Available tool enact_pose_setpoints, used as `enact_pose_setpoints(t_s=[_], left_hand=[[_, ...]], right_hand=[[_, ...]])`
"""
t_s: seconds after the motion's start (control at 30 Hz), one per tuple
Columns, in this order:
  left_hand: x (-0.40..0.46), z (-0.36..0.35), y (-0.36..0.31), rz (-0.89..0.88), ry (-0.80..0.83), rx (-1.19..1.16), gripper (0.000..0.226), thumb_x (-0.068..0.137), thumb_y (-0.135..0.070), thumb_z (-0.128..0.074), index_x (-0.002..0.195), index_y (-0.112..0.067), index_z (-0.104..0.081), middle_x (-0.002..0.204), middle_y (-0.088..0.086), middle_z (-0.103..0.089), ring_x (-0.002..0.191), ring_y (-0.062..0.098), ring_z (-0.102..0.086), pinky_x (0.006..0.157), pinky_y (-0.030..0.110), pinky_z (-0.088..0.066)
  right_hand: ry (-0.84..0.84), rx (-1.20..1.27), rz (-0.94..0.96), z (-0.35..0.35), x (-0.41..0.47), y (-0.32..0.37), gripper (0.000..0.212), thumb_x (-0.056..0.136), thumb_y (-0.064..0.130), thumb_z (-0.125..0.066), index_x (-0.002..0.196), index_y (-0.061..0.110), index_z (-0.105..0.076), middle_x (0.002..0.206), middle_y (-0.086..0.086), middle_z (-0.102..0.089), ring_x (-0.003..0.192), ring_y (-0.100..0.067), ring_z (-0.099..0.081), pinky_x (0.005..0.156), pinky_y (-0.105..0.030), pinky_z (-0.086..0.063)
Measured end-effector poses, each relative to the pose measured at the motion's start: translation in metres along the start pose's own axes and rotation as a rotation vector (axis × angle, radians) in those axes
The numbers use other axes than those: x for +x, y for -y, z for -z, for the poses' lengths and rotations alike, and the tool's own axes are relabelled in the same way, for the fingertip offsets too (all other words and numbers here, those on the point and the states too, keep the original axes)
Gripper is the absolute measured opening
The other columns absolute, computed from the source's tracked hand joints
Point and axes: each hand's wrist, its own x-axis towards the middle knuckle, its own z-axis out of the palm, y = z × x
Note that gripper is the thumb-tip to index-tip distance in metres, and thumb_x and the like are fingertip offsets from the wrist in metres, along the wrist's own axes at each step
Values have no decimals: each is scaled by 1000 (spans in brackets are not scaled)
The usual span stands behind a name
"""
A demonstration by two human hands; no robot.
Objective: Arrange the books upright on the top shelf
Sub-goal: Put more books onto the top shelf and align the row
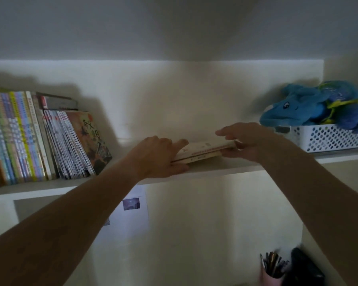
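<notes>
Your left hand (157, 155) and right hand (246, 141) are both up at the top shelf (225, 169), one at each end of a small stack of flat books (201, 152) lying near the shelf's front edge, about midway along it. Your left fingers (179, 143) lie over the stack's left end with the thumb under its lower corner, so that hand grips the books. Your right fingers (225, 133) reach over the top at the right end, and the palm sits below it, holding that side too. The stack lies nearly flat, its right end slightly raised.

To the left, a row of upright books (29, 139) fills the shelf end, the last few leaning right, well apart from the stack. At the right end stands a white basket (327, 138) with a blue plush toy (310, 106) on top. Below the shelf, lower right, is a pen cup (272, 269).
</notes>
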Motion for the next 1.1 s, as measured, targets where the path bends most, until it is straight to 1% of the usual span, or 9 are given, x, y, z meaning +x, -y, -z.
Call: enact_pose_setpoints(t_s=[0.1, 0.17, 0.27, 0.4, 0.5, 0.63, 0.8, 0.93, 1.1], left_hand=[[-4, -1, 11, 37, 1, -32, 55, 106, -51, -35, 151, -22, -21, 104, 12, -70, 82, 36, -68, 75, 44, -57], [-13, -4, 23, 159, -73, -189, 43, 108, -39, -37, 141, -15, -24, 92, 11, -69, 68, 34, -64, 66, 43, -57], [-34, -7, 43, 335, -307, -605, 33, 108, -35, -41, 129, -11, -31, 89, -1, -64, 63, 25, -65, 52, 35, -54], [-63, -10, 53, 595, -428, -1342, 20, 106, -23, -51, 125, -23, -44, 120, -2, -66, 106, 19, -71, 87, 36, -62], [-68, -10, 54, 735, -459, -1753, 30, 104, -21, -55, 134, -24, -53, 129, 4, -68, 118, 25, -67, 97, 48, -58], [-65, -10, 46, 738, -528, -1693, 30, 104, -33, -57, 133, -27, -52, 128, 2, -67, 110, 19, -71, 85, 40, -62], [-63, -10, 50, 674, -555, -1685, 33, 104, -26, -57, 136, -25, -48, 127, 0, -68, 113, 22, -70, 86, 45, -62], [-59, -16, 55, 726, -591, -1695, 34, 102, -28, -61, 134, -26, -53, 126, 1, -71, 112, 22, -71, 88, 46, -61], [-52, -24, 56, 800, -564, -1495, 66, 81, -53, -80, 136, -31, -51, 123, -7, -70, 106, 9, -71, 79, 30, -63]], right_hand=[[-14, 86, 252, -26, 2, -1, 15, 95, 5, -66, 109, 4, -61, 101, -7, -62, 74, -5, -66, 73, -20, -60], [71, 206, 395, -43, 4, -2, 24, 99, 0, -58, 123, 0, -57, 95, 0, -60, 71, 10, -66, 74, -10, -54], [70, 198, 377, -71, 20, -4, 42, 92, 13, -73, 130, 6, -55, 109, -6, -66, 93, -11, -68, 91, -29, -55], [91, -34, 267, -96, 41, -10, 80, 83, 28, -84, 147, 14, -37, 126, 5, -50, 105, -13, -54, 83, -27, -45], [317, 90, 215, -112, 49, -22, 54, 82, 15, -83, 131, 11, -62, 124, -3, -72, 103, -22, -72, 79, -33, -60], [346, 168, 313, -126, 54, -47, 36, 85, 6, -76, 118, 17, -72, 107, -4, -78, 96, -26, -76, 77, -41, -63], [367, 104, 372, -124, 64, -53, 52, 80, -5, -71, 126, 20, -66, 111, -4, -77, 101, -27, -74, 82, -46, -63], [391, -10, 455, -126, 66, -49, 65, 75, 4, -80, 134, 23, -58, 120, 2, -73, 109, -21, -71, 89, -45, -60], [336, 71, 403, -133, 67, -58, 53, 82, -1, -68, 127, 27, -63, 112, 1, -76, 101, -22, -73, 85, -45, -62]])
